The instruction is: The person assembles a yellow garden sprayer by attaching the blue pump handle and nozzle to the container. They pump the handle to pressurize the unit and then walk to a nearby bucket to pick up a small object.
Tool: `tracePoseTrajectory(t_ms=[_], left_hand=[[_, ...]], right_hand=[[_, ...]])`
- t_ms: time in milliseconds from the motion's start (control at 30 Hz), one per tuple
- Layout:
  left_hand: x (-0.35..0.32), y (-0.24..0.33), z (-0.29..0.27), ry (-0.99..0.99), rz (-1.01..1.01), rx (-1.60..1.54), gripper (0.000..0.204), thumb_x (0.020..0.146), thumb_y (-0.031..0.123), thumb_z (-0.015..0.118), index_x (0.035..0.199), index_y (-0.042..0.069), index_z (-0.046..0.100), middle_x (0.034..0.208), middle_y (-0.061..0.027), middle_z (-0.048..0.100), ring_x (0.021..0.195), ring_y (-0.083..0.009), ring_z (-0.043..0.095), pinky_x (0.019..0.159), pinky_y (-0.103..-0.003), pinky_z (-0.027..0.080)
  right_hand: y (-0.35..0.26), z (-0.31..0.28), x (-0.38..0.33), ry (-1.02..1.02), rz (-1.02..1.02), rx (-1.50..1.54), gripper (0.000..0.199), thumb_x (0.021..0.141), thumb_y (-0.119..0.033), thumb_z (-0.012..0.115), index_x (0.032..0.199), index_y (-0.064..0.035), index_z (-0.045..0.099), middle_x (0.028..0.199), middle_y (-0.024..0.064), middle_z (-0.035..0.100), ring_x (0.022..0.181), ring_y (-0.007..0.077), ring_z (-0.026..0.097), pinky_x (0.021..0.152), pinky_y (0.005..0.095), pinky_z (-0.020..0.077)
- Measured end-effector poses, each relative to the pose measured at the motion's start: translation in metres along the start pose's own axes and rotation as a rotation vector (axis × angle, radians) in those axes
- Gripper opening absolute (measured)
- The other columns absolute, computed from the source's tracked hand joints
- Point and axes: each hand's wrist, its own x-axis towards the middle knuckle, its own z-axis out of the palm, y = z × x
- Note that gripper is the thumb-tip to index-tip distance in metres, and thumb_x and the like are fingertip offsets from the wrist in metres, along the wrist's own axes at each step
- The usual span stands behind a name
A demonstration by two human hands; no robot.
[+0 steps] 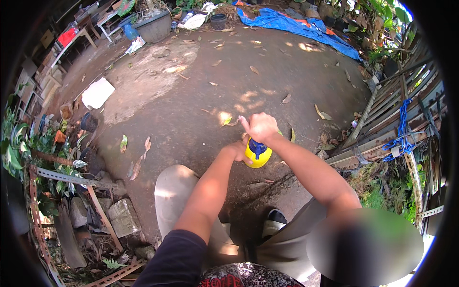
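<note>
Both forearms meet over bare ground. Left hand [235,152] grips the yellow spray bottle [258,154] from the side; right hand [260,126] closes on its blue pump top. Advise: steady the body firmly, work the top squarely.

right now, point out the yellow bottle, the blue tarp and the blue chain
yellow bottle [259,160], head view, on its yellow shoulder
blue tarp [287,22], head view, on its middle fold
blue chain [403,120], head view, on its hanging links
</note>
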Motion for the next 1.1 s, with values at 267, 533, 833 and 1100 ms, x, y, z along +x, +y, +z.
tracePoseTrajectory(t_ms=[267,533,833,1100], left_hand=[[-0.003,-0.002,0.002,0.023,0.002,0.0,0.139,0.075,0.041,0.089,0.158,0.003,-0.015,0.151,-0.0298,0.045,0.14,-0.0385,0.048,0.117,-0.043,0.039],[0.003,-0.001,0.005,0.0,0.031,-0.026,0.139,0.076,0.039,0.088,0.158,0.004,-0.019,0.152,-0.0307,0.044,0.142,-0.0381,0.046,0.119,-0.042,0.036],[0.008,-0.004,0.008,0.026,0.062,-0.052,0.136,0.076,0.043,0.087,0.159,0.005,-0.014,0.157,-0.0275,0.039,0.146,-0.0374,0.041,0.12,-0.043,0.035],[0.004,0.003,0.003,-0.017,0.003,0.003,0.135,0.077,0.044,0.087,0.158,0.001,-0.013,0.152,-0.0294,0.045,0.142,-0.0372,0.045,0.118,-0.042,0.037]], right_hand=[[-0.041,-0.082,-0.004,-0.122,0.034,0.024,0.059,0.101,-0.052,0.051,0.112,0.0018,0.073,0.115,0.026,0.071,0.116,0.0401,0.067,0.099,0.0485,0.0525],[-0.058,-0.146,-0.025,0.028,-0.02,0.006,0.071,0.101,-0.06,0.043,0.095,0.0025,0.076,0.098,0.027,0.074,0.104,0.042,0.07,0.094,0.051,0.0541],[-0.012,-0.047,-0.003,-0.016,-0.079,-0.031,0.076,0.099,-0.066,0.038,0.086,-0.0041,0.08,0.092,0.0252,0.074,0.096,0.0393,0.072,0.088,0.0488,0.0565],[-0.015,-0.034,0.005,0.016,-0.106,0.021,0.074,0.101,-0.063,0.038,0.079,-0.0055,0.078,0.083,0.0229,0.073,0.089,0.0398,0.072,0.082,0.049,0.057]])
